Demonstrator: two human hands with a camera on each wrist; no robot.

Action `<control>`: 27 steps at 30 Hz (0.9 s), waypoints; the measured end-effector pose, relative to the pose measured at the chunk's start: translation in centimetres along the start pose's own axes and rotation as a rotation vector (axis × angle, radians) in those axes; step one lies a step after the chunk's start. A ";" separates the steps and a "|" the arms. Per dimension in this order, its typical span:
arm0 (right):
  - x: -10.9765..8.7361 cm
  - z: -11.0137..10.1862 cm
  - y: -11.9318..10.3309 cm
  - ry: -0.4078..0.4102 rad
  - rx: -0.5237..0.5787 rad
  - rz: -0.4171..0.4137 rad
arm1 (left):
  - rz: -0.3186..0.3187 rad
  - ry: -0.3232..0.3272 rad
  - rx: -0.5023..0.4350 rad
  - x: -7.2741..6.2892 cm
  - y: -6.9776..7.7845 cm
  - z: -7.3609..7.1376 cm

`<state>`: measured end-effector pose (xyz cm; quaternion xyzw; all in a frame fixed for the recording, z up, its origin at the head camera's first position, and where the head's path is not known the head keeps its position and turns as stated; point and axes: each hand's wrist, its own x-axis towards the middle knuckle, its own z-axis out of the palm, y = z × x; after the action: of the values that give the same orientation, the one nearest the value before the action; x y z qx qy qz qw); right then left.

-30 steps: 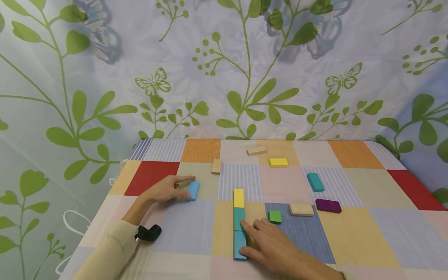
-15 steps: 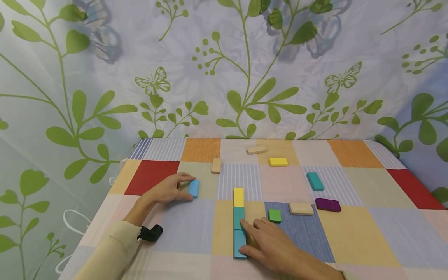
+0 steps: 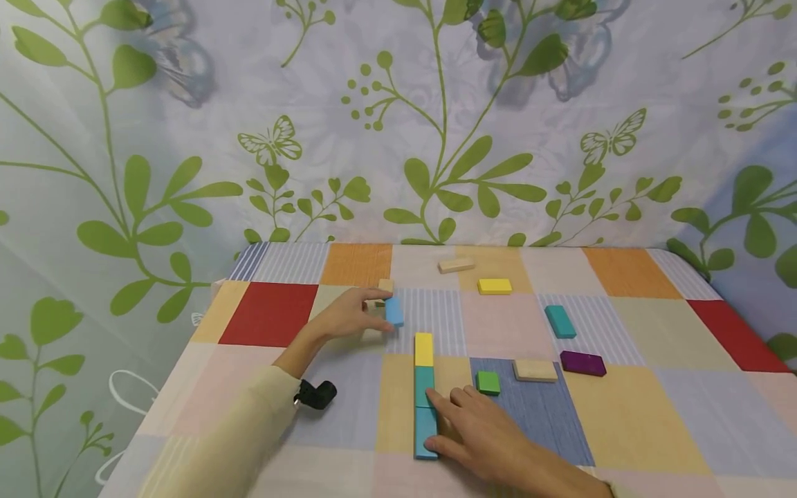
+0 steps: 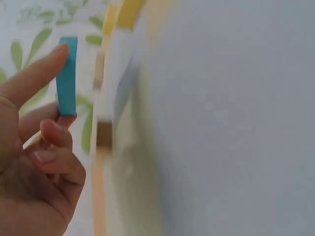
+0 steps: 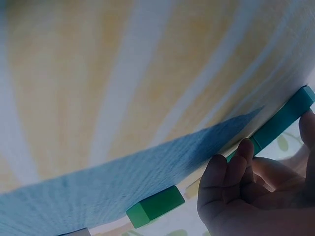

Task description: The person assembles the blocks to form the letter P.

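My left hand (image 3: 350,315) pinches a light blue block (image 3: 395,312) by its two ends, between thumb and fingers. In the left wrist view the same block (image 4: 67,81) is held up off the cloth. At the middle of the table, three blocks lie end to end in a row: a yellow block (image 3: 424,350) farthest, a teal block (image 3: 425,382) in the middle, a blue-teal block (image 3: 426,429) nearest. My right hand (image 3: 486,436) rests at the row's right side, its extended index finger touching the teal block and its thumb the blue-teal one. The other fingers are loosely bent.
Right of the row lie a green block (image 3: 488,382), a plain wooden block (image 3: 535,371), a purple block (image 3: 582,363) and a teal block (image 3: 560,322). Farther back are a yellow block (image 3: 495,286) and two wooden blocks, one (image 3: 386,284) partly hidden behind my left hand.
My left hand has closed its pinch on the light blue block, lifted it and carried it right and away, toward the row's far end. The right hand has kept its place.
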<state>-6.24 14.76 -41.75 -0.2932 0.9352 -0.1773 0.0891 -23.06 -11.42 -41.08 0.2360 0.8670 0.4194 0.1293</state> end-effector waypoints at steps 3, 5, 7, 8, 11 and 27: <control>0.0 0.0 0.1 -0.014 0.001 0.016 | 0.007 0.007 0.008 2.0 1.4 1.7; 0.0 0.0 0.1 -0.023 0.000 0.024 | -0.001 -0.006 0.015 3.0 1.8 2.6; 0.0 0.0 0.1 -0.025 -0.001 0.026 | -0.010 -0.031 0.036 3.8 1.9 3.3; 0.0 0.1 0.1 -0.022 -0.004 0.022 | -0.016 -0.046 0.040 4.0 1.9 3.5; -0.1 0.2 0.2 0.002 -0.007 0.003 | -0.021 -0.084 0.054 4.3 2.0 3.9; 0.0 0.2 0.1 -0.002 -0.013 0.016 | 0.000 -0.109 0.081 4.0 1.9 4.4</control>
<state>-6.27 14.77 -41.97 -0.2866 0.9385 -0.1704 0.0895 -24.07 -5.35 -42.40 0.2635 0.8750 0.3704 0.1667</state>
